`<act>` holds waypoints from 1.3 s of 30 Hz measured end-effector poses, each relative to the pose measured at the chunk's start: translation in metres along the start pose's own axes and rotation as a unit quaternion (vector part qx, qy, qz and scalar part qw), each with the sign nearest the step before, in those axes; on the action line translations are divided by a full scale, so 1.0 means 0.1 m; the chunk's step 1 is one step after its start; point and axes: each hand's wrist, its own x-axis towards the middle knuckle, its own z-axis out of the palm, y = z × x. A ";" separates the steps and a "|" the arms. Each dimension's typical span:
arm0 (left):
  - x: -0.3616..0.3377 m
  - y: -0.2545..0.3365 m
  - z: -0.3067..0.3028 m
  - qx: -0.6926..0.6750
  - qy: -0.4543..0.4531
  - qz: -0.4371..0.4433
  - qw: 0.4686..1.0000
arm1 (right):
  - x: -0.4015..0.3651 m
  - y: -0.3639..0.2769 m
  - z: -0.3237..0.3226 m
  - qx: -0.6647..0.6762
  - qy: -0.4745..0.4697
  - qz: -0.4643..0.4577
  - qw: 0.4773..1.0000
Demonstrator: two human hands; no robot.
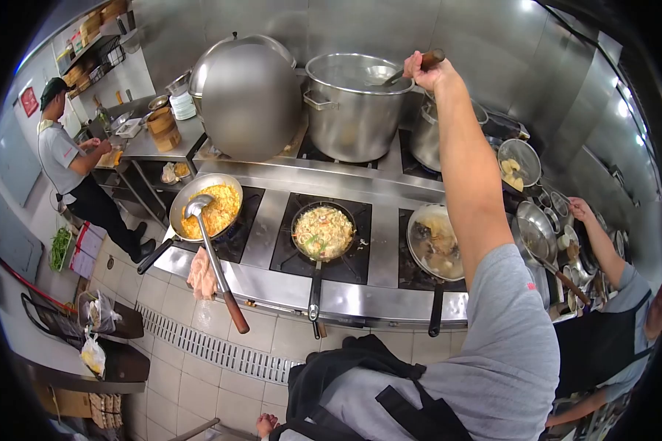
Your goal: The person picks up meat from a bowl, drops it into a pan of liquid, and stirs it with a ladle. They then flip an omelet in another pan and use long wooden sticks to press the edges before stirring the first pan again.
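Observation:
My right hand [425,71] is stretched far forward, closed around the wooden handle of a ladle [379,75]. The ladle's bowl is over the mouth of a large steel stockpot [353,121] holding clear-looking liquid. Low in the view, at my waist, my left hand [267,424] has its fingers curled; whether anything is in them is hidden. Three pans sit on the stove below my arm: one with orange-yellow food [224,213], a middle one with a pale mixed dish [323,232], and one with brownish food in liquid [435,241].
Another ladle [213,257] rests across the left pan. A pinkish cloth [201,275] hangs over the stove's front edge. A co-worker [73,162] stands at the left counter; another person's arm [603,246] reaches in at right, near a strainer [518,163] and bowls.

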 end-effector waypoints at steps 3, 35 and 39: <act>0.12 -0.12 -0.11 0.008 -0.034 -0.007 0.999 | -0.01 -0.02 0.01 -0.014 -0.025 -0.002 1.000; 0.87 0.67 -0.28 0.210 -0.151 -0.032 0.966 | -2.14 0.09 -0.56 0.085 -0.130 -0.070 0.985; 0.44 0.79 -0.05 0.307 -0.143 0.030 0.940 | -2.79 0.31 -1.12 0.098 -0.042 -0.041 0.993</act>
